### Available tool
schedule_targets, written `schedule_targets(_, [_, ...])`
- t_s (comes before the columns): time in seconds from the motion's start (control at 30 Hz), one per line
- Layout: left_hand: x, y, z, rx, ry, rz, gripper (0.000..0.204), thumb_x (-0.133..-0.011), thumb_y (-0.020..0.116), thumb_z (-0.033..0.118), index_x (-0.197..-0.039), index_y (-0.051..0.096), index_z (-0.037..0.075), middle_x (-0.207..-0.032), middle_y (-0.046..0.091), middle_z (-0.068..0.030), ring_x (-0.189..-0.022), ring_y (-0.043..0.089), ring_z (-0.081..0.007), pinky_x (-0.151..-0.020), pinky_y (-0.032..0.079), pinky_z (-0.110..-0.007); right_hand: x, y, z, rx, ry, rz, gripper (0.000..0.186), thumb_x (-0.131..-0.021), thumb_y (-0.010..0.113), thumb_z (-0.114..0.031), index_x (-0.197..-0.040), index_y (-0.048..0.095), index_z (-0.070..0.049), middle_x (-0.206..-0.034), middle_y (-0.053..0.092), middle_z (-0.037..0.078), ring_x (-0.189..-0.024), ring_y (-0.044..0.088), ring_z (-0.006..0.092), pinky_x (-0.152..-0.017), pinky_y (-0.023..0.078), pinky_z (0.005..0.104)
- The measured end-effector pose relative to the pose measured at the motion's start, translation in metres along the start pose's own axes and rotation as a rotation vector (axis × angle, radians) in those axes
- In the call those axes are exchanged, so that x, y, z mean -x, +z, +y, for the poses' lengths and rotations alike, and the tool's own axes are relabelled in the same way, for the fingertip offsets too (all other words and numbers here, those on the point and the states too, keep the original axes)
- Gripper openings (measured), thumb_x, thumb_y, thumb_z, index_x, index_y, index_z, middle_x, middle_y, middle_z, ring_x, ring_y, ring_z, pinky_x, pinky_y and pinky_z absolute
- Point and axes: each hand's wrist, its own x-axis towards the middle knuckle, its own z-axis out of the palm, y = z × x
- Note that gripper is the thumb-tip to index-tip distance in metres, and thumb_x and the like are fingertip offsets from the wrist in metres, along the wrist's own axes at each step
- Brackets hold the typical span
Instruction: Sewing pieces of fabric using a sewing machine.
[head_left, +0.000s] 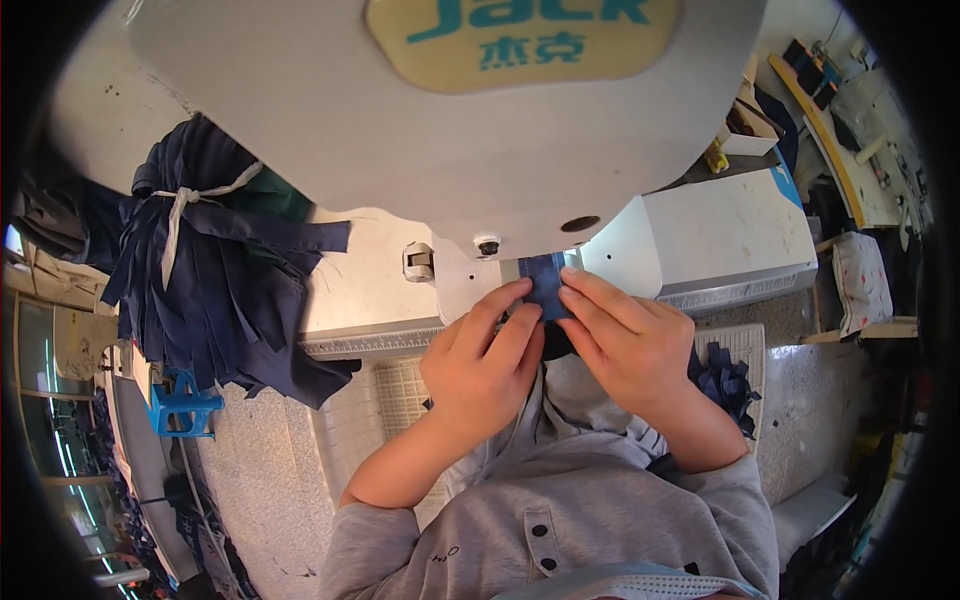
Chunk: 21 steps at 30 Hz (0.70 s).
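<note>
Under the head of a white sewing machine [420,150], at the front edge of the table [365,265], a strip of blue cloth [544,284] lies between the person's two sets of fingers. Those of the left hand [480,358] are closed on its left edge; those of the right hand [636,345] pinch its right edge, close opposite. Below, a pale crate [400,385] shows beside the lap, with dark cloth pieces [724,385] on the right side. Farther right on the table, an open box [752,140] holds small things, too indistinct to name. Leftward hangs a navy cloth bundle [215,285], tied with white cord [180,215].
</note>
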Motion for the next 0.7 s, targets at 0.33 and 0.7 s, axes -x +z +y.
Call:
schedule_targets(0.33, [0.001, -0.006, -0.002, 0.059, 0.014, -0.026, 0.024, -0.073, 0.082, 0.009, -0.095, 0.070, 0.008, -0.110, 0.072, -0.0050, -0.068, 0.068, -0.0193, -0.057, 0.054, -0.029, -0.001, -0.001, -0.003, 0.063, -0.039, -0.007, 0.026, -0.077, 0.073, -0.015, -0.104, 0.077, -0.015, -0.117, 0.070, 0.000, -0.060, 0.062, 0.0093, -0.053, 0.048, 0.0246])
schedule_targets(0.7, [-0.133, -0.105, -0.047, 0.377, 0.317, 0.714, 0.055, -0.108, 0.032, 0.036, -0.137, 0.046, -0.008, -0.141, 0.050, -0.0301, -0.133, 0.050, -0.0375, -0.111, 0.041, -0.047, 0.000, -0.001, -0.013, 0.051, -0.002, 0.000, 0.025, -0.073, 0.078, -0.013, -0.098, 0.076, -0.015, -0.114, 0.069, 0.000, -0.060, 0.063, 0.0117, -0.053, 0.048, 0.0254])
